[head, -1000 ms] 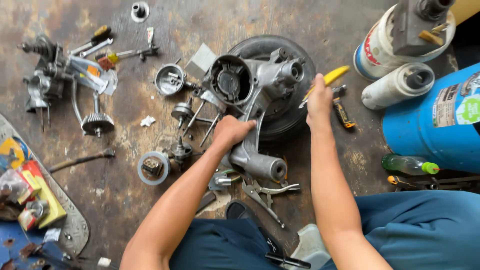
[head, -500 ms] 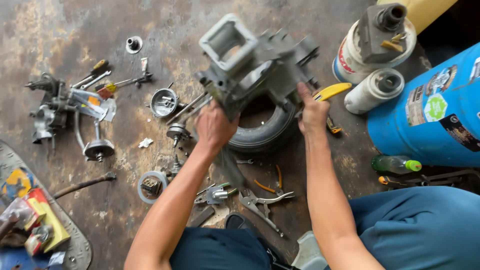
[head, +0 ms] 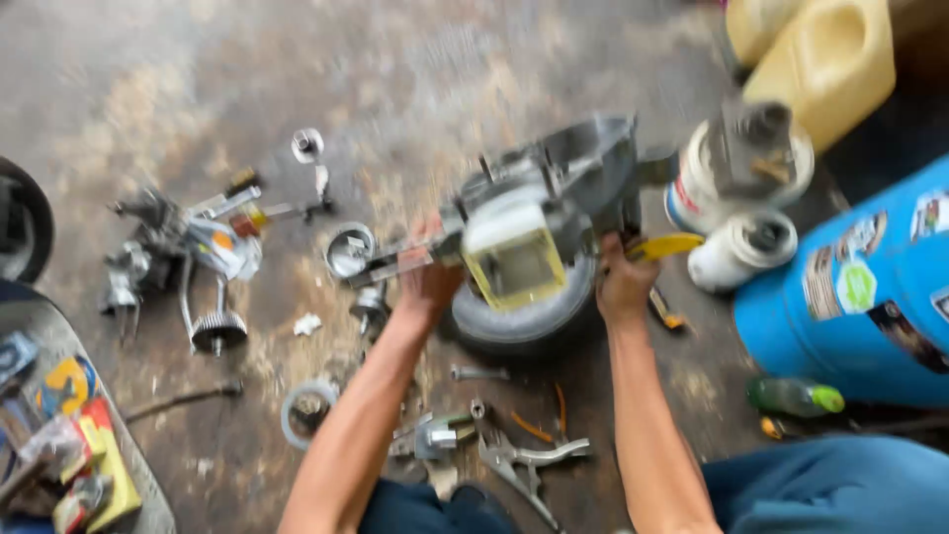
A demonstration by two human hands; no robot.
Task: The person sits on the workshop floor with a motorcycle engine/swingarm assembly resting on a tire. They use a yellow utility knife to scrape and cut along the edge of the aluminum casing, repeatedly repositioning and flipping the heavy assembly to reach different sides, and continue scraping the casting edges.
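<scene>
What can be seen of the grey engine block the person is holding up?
The engine block is a bulky grey casting that looks like metal, blurred in this frame. An open square port with a yellowish inside faces the camera, with a rounded housing behind it. It is raised off the floor above a small black tyre, tilted. The left hand grips its left side, near a thin part jutting out; the right hand grips its right underside.

Engine casing (head: 539, 213), grey metal, blurred, lifted above a tyre (head: 519, 316); left hand (head: 427, 287) and right hand (head: 623, 287) grip its sides. Pliers (head: 524, 460) on stained floor (head: 198, 79). Blue drum (head: 860, 297) and white cans (head: 741, 252) at right.
</scene>
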